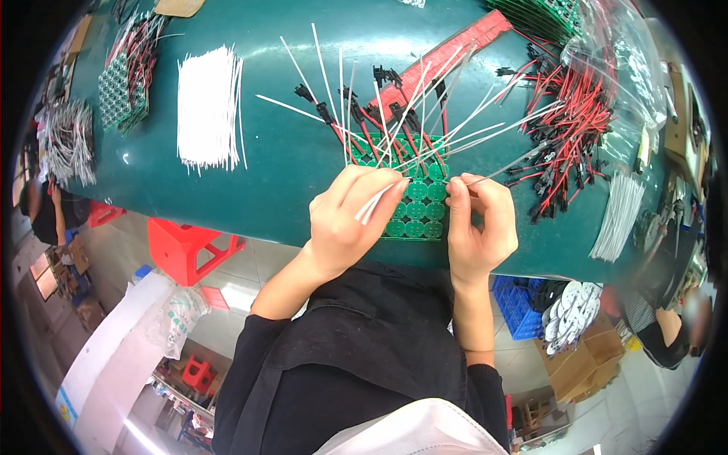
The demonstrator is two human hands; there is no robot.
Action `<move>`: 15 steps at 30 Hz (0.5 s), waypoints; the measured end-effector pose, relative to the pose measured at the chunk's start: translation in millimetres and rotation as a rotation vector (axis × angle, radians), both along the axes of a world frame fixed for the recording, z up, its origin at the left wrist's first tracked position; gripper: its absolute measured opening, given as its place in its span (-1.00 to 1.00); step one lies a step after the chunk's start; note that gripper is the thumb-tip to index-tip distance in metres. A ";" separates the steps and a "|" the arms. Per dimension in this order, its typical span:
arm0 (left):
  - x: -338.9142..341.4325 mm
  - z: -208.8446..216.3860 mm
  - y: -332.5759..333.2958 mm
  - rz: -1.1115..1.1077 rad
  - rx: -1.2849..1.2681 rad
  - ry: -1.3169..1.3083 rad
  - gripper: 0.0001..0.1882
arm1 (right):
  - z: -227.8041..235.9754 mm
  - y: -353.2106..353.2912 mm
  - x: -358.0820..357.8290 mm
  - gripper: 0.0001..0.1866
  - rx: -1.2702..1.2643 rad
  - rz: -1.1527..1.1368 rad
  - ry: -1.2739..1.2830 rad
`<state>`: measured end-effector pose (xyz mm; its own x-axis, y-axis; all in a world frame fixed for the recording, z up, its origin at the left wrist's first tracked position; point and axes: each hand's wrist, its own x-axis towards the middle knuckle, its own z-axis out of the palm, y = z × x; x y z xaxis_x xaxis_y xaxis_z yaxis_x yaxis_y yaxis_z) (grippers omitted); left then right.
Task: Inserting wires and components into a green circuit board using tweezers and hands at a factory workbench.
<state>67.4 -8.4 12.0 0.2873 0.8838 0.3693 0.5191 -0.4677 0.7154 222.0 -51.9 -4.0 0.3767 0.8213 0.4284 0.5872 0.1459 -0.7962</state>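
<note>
Near: I log the left hand [345,220], fingers pinching a few white wires [373,203]; right hand [478,220] at 3 o'clock of it, fingers pinching one white wire [500,171]; between them, green panel of round circuit boards [417,201] at the near edge of the teal tabletop [288,152]; at 12 o'clock, wires fanning up; at 2 o'clock, red-black lead pile [569,129]; at 10 o'clock, white wire bundle [208,106].

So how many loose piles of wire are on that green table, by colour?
White wire bundles: 2
Greyish wire bundle: 1
Red-and-black lead heaps: 2
Total: 5
</note>
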 end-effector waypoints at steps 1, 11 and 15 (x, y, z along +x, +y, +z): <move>-0.4 -1.0 1.4 -0.011 0.030 -0.001 -0.82 | -0.1 -0.3 -0.4 -0.75 -0.002 -0.002 0.009; 5.7 -2.6 -0.9 0.011 0.057 0.017 -0.77 | -0.3 2.1 1.3 -0.77 0.019 0.008 -0.036; 5.6 -13.9 -1.9 0.002 0.059 -0.051 -0.66 | 0.6 3.0 0.2 -0.77 0.003 0.008 -0.029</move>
<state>73.0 -10.3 -1.9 0.2645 0.8606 0.4353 0.4836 -0.5089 0.7122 222.2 -48.9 -3.4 0.3574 0.8228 0.4418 0.6088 0.1535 -0.7783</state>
